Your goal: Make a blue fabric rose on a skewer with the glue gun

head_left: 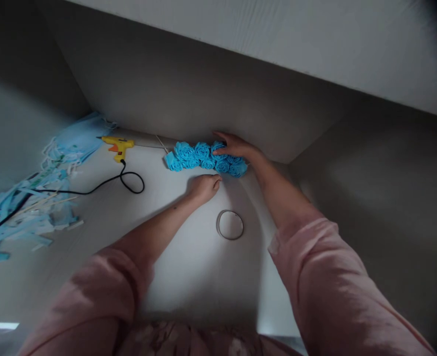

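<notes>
Bright blue rosettes, like folded paper or fabric roses, stand close together in two rows at the back of the white surface. My right hand reaches over the right part of the rows, its thumb and fingers apart around the back roses. Whether its fingertips press on a rose I cannot tell. Just in front of the roses, my left hand is closed with the fingers curled in. What it holds, if anything, is hidden. Nearer to me, a thin round ring lies flat between my forearms.
A yellow glue gun with a black looped cord lies left of the roses. Blue face masks are piled behind it. Cut blue strips and thin sticks spread along the left. A wall rises behind the roses.
</notes>
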`<action>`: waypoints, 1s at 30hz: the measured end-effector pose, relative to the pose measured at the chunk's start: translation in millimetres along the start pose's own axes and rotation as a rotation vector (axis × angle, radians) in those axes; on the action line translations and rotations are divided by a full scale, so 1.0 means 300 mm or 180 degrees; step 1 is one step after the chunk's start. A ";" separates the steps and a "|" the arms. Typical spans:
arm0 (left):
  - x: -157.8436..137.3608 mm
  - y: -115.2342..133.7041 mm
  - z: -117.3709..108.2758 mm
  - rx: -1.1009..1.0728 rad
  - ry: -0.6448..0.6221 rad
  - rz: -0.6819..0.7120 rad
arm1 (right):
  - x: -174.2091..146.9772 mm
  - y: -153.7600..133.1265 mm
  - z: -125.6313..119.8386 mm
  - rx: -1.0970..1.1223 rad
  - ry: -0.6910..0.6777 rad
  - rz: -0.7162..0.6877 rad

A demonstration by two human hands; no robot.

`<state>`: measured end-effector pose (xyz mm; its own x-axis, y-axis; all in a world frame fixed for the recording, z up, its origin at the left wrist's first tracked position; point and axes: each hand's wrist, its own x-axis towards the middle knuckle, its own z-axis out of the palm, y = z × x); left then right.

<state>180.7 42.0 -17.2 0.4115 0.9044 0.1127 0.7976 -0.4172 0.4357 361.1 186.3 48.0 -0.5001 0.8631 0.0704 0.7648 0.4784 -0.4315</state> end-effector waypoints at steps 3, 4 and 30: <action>0.001 -0.001 0.002 0.0003 -0.0002 -0.0004 | -0.002 -0.007 0.010 -0.0134 -0.0078 0.0079; 0.002 -0.002 0.003 0.0004 0.0001 -0.0003 | -0.005 -0.014 0.011 -0.0200 -0.0126 0.0108; 0.001 0.008 -0.011 0.0058 -0.0081 0.0065 | 0.072 -0.179 0.044 -0.0533 -0.0398 -0.0097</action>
<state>181.3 41.5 -13.3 0.4387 0.8932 0.0986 0.7967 -0.4374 0.4171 303.9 177.2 60.8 -0.5627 0.8259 -0.0356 0.8001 0.5333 -0.2748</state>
